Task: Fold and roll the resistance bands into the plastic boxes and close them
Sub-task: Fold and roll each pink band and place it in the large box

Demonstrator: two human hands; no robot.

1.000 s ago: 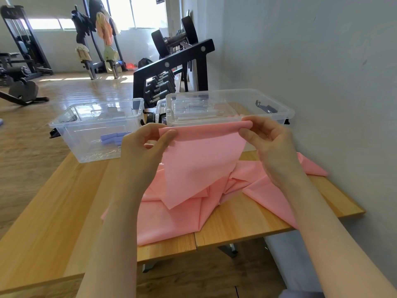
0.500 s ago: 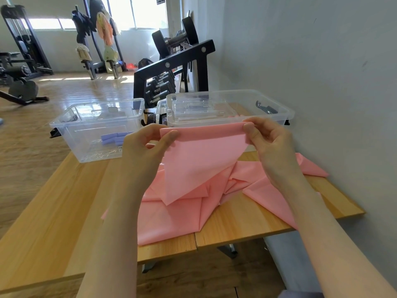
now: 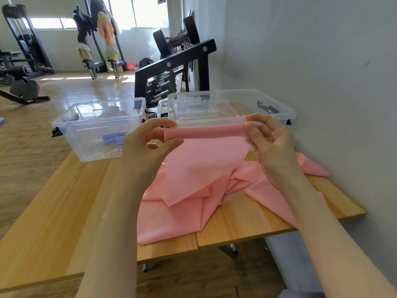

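**Rolling under way at the top edge of the pink band**

The wooden worktop [image 3: 53, 211] filled the lower half of the view and carried everything for the task. Most of the pink resistance band [image 3: 202, 164] lay on it in loose, crumpled folds, spreading from the centre toward 4 o'clock; one end was lifted clear of the surface, its top edge turned over into a narrow first fold or roll that ran level between the two hands.

At 12 o'clock from that raised edge stood a clear plastic box [image 3: 287, 114] with its lid seemingly on. At 10 o'clock stood an open box [image 3: 64, 123] holding small purple rolls [image 3: 112, 137], which I took to be bands already packed.

The left hand [image 3: 146, 151] sat at the left end of the fold; its grip looked loose, thumb and forefinger parted at the edge as if re-taking hold, and I could not tell whether the fingers behind were touching the band. The right hand [image 3: 272, 145] pinched the right end between thumb and fingers.

The step in hand looked like the start of the roll. The next move probably called for both grips to turn the edge over again together, keeping it level, with a long stretch left to gather before any boxing
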